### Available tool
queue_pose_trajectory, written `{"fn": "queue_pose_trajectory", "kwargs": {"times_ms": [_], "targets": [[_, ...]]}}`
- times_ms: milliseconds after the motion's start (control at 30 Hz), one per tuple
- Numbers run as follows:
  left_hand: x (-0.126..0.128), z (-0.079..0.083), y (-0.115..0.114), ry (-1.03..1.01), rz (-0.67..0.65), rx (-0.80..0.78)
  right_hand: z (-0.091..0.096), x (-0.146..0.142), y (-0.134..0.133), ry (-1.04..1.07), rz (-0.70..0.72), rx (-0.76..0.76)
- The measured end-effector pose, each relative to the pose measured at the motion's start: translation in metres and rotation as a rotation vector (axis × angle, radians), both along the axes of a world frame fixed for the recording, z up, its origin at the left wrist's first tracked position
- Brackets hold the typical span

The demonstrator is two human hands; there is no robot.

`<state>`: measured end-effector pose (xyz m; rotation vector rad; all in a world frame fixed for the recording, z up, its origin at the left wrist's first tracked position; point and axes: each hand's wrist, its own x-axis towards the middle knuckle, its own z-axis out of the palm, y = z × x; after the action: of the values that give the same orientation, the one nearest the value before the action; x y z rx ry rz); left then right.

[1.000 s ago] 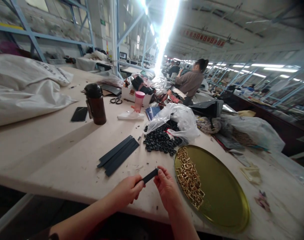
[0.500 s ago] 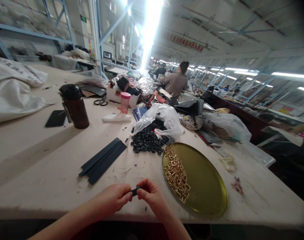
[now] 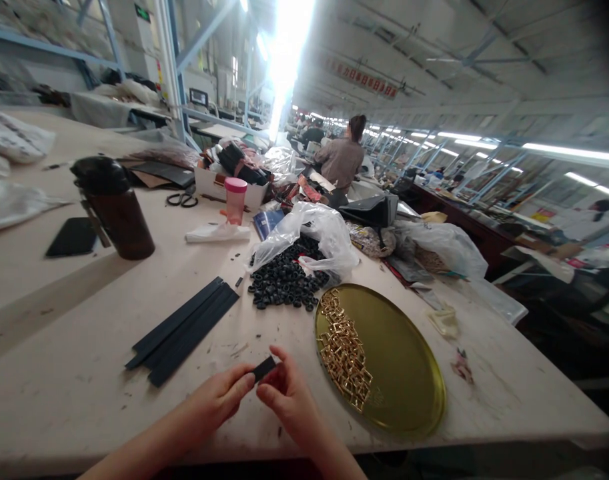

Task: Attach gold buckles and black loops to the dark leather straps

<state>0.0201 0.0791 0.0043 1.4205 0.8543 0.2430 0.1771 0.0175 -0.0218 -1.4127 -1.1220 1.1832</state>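
At the near edge of the table (image 3: 74,347), the left hand (image 3: 219,400) and the right hand (image 3: 287,397) met over the pale surface, fingertips of both pinched together on a short black strap piece (image 3: 264,367) that was held between them just above the tabletop. The left thumb and forefinger closed on its left end, while the right fingers curled around its other end. Just to the right lay a round gold tray (image 3: 404,373), with a heap of small gold buckles (image 3: 344,350) along its left side. To the left of the hands, a bundle of long dark strips (image 3: 181,331) lay flat and slanted on the table. Beyond these sat a pile of small black rings (image 3: 284,283), spilling from a clear plastic bag (image 3: 314,233). Further left stood a dark brown bottle (image 3: 115,210) with a black cap, and beside it a flat black phone (image 3: 73,237). Behind them were a pink-lidded cup (image 3: 235,199), a pair of scissors (image 3: 183,198) and a white box (image 3: 224,190) filled with dark items. In the distance a person (image 3: 341,160) in a brownish top sat facing away among other cluttered tables.
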Motion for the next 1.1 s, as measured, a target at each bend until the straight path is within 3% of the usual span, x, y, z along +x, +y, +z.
{"fn": "queue_pose_trajectory", "kwargs": {"times_ms": [100,167,200,267,400,600,833,1000,1100], "targets": [[0.004,-0.012,0.007,0.007,0.020,-0.102,0.018,0.050,0.006,-0.679,-0.088,0.019],[0.005,-0.015,0.008,0.010,0.056,-0.118,0.028,0.084,0.014,-1.065,-0.160,-0.056],[0.006,-0.015,0.008,0.015,0.066,-0.109,0.031,0.096,0.019,-1.227,-0.120,-0.113],[0.007,-0.014,0.007,0.033,0.080,-0.089,0.033,0.110,0.029,-1.405,-0.008,-0.186],[0.007,-0.015,0.004,0.078,0.080,-0.074,0.027,0.103,0.042,-1.461,0.119,-0.195],[0.006,-0.024,-0.001,0.064,0.076,-0.005,0.026,0.090,0.048,-1.405,0.123,-0.221],[0.000,-0.014,-0.015,-0.028,0.070,0.014,0.032,0.102,0.043,-1.117,-0.067,-0.155],[0.010,0.007,-0.018,-0.121,0.202,0.043,0.048,0.066,0.021,-0.691,-0.018,-0.053],[0.018,0.020,-0.019,-0.229,0.250,-0.069,0.049,0.027,0.005,-0.122,0.061,-0.074]]}}
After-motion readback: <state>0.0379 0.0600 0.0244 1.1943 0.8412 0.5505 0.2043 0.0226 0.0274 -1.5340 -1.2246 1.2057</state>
